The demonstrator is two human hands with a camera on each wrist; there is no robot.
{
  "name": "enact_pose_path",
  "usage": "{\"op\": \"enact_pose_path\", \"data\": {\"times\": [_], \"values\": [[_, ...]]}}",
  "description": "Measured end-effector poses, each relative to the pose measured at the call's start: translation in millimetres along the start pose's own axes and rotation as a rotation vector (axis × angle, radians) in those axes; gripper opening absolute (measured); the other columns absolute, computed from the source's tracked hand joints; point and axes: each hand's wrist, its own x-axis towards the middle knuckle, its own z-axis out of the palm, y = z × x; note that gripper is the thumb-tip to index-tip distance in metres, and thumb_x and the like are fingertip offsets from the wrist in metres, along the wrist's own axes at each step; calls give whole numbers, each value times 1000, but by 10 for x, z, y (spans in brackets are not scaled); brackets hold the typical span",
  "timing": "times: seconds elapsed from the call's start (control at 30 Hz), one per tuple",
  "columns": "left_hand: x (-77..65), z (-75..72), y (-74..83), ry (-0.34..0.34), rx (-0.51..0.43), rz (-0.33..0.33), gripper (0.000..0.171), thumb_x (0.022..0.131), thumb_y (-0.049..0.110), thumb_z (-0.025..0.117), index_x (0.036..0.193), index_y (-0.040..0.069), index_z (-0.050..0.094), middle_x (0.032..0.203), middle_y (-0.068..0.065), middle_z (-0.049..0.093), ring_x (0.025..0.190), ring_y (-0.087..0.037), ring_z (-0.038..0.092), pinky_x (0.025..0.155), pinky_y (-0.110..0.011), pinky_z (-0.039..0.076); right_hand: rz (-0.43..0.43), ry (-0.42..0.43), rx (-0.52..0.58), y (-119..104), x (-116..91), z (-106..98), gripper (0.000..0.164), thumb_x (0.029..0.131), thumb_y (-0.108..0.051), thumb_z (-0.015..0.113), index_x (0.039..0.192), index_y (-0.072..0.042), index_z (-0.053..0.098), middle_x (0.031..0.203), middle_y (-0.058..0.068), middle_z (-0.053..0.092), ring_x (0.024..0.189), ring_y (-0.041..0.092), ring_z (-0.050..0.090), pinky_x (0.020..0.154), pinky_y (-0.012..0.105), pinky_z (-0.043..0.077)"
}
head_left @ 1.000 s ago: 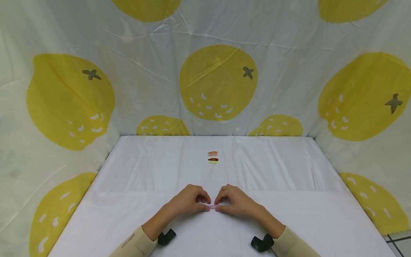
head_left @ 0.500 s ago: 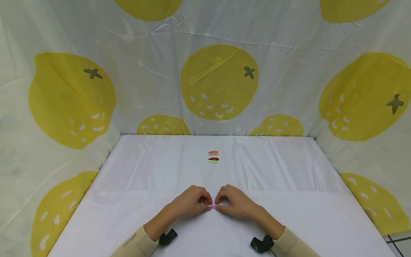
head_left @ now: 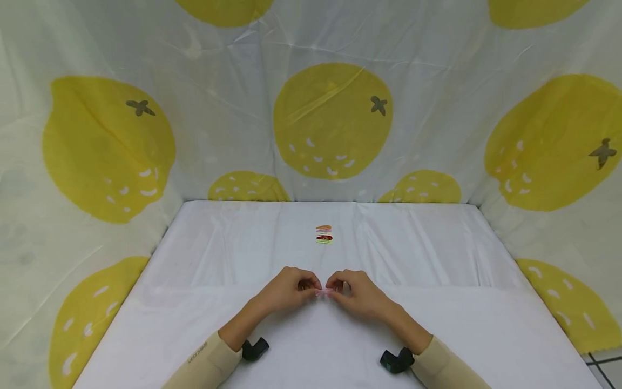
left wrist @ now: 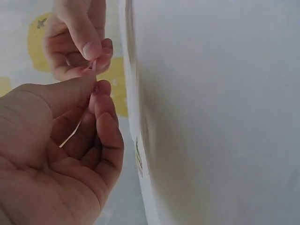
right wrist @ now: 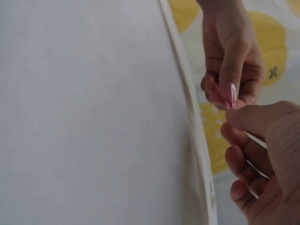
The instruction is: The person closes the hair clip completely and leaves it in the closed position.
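My left hand [head_left: 290, 289] and right hand [head_left: 358, 292] meet at the middle of the table. Between them they hold a small pink hair clip [right wrist: 233, 95], each pinching one end with thumb and fingertips. In the right wrist view the clip's narrow looped end shows against the left thumb. Only a sliver of the pink clip [left wrist: 94, 66] appears in the left wrist view; fingers cover the rest. Farther back, several hair clips lie stacked in a short column, among them an orange clip [head_left: 323, 227], a red clip [head_left: 324, 237] and a yellow-green clip [head_left: 324, 242].
A white cloth covers the table [head_left: 233, 243]. Behind and at both sides hangs a pale curtain [head_left: 218, 124] printed with yellow lemons. Dark wrist-worn devices [head_left: 255, 349] sit below each forearm.
Both hands have risen off the tabletop and slightly away from me, carrying the pink hair clip between them. The column of clips lies as before.
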Motion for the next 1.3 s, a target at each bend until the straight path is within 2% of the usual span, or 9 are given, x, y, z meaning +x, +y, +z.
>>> {"op": "enact_pose_path", "data": {"times": [0.2, 0.4, 0.53, 0.67, 0.77, 1.0, 1.17, 1.3], "values": [[95, -104, 56, 29, 10, 0, 6, 95, 13, 74, 95, 20, 75, 84, 14, 69, 76, -2, 61, 71, -21, 52, -55, 64, -31, 35, 66, -100, 19, 91, -16, 80, 106, -24, 72, 98, -17, 72, 87, 8, 62, 77, 31, 52], [196, -167, 13, 66, -44, -11, 9, 96, 13, 74, 98, 22, 74, 85, 14, 69, 78, -5, 62, 72, -22, 52, -72, 130, -46, 64, 185, -114, 18, 90, -15, 81, 106, -22, 74, 98, -14, 72, 86, 11, 63, 73, 31, 51], [286, -202, -9, 95, -61, -14, 9, 97, 18, 73, 106, 21, 73, 87, 8, 72, 78, -7, 64, 71, -23, 53, -97, 198, -83, 95, 264, -158, 16, 91, -16, 81, 105, -20, 76, 97, -10, 74, 82, 12, 63, 69, 31, 51], [378, -250, -31, 126, -65, -10, 20, 99, 23, 71, 119, 19, 70, 93, 0, 76, 80, -10, 66, 73, -25, 54, -95, 255, -122, 136, 343, -185, 13, 91, -17, 80, 105, -16, 78, 94, -7, 75, 80, 17, 63, 68, 36, 54], [428, -275, -49, 141, -72, -6, 23, 101, 22, 69, 123, 17, 69, 99, -4, 77, 84, -11, 68, 76, -27, 55, -84, 281, -141, 161, 387, -189, 13, 92, -18, 79, 105, -14, 79, 92, -5, 74, 78, 18, 62, 67, 39, 55], [519, -325, -64, 170, -74, -15, 19, 102, 29, 67, 120, 28, 72, 106, 9, 76, 87, -6, 69, 76, -27, 56, -66, 327, -146, 190, 497, -228, 11, 93, -18, 78, 103, -14, 78, 91, -4, 73, 77, 15, 59, 66, 41, 54], [593, -362, -60, 210, -46, 49, 21, 99, 28, 72, 120, 24, 73, 98, 8, 74, 85, -7, 67, 77, -28, 57, -64, 374, -127, 204, 597, -286, 8, 93, -16, 78, 101, -14, 79, 90, -4, 75, 77, 14, 59, 66, 40, 53], [663, -372, -78, 275, -15, 106, 25, 95, 30, 77, 118, 22, 75, 93, 9, 74, 83, -5, 66, 77, -32, 59, -39, 409, -102, 195, 659, -333, 9, 93, -17, 78, 102, -16, 79, 91, -5, 76, 77, 13, 60, 65, 31, 50]]}}
